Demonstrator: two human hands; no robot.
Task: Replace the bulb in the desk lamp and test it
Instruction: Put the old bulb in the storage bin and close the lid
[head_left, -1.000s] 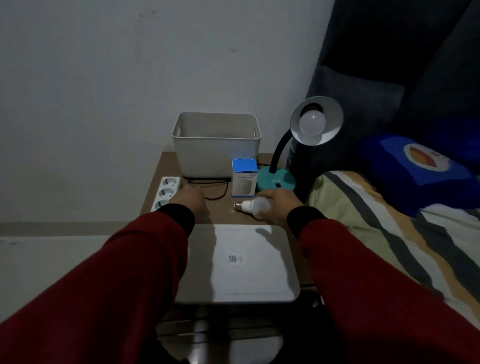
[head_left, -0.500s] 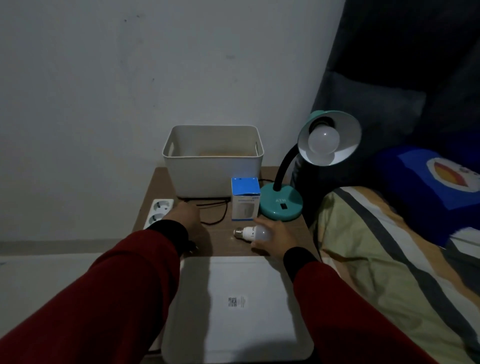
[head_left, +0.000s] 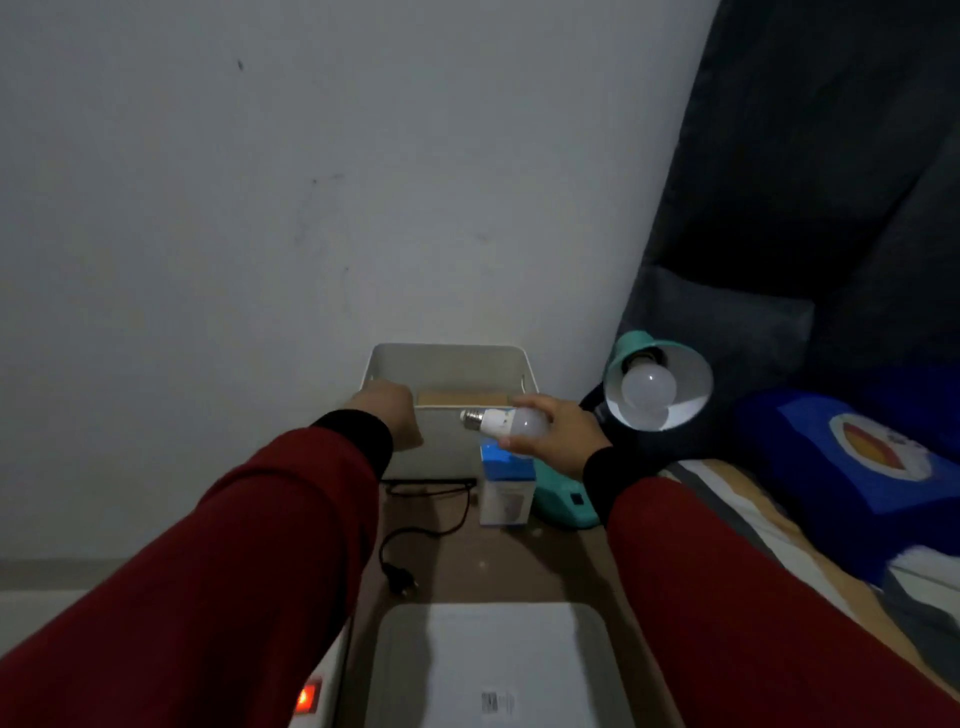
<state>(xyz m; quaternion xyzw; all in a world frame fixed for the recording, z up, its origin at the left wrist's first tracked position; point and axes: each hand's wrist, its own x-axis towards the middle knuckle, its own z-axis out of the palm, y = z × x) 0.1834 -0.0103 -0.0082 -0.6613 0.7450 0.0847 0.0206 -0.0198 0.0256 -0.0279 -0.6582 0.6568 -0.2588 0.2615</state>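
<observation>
Above bin (head_left: 447, 364) — bulb (head_left: 506, 421) in right grip (head_left: 563, 436)

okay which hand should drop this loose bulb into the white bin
Right. The right hand already holds the loose bulb, lifted near the white bin's front rim. The left hand rests on the bin's front left edge, probably steadying it.

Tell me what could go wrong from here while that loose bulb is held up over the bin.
1. The right hand holds the loose bulb by its globe, screw base pointing out; a slip could drop it on the table or into the white bin.
2. The lamp has a bulb seated and its plug lies loose on the table, so testing would fail until it is plugged in.
3. The power strip's switch glows red: probably live.
</observation>
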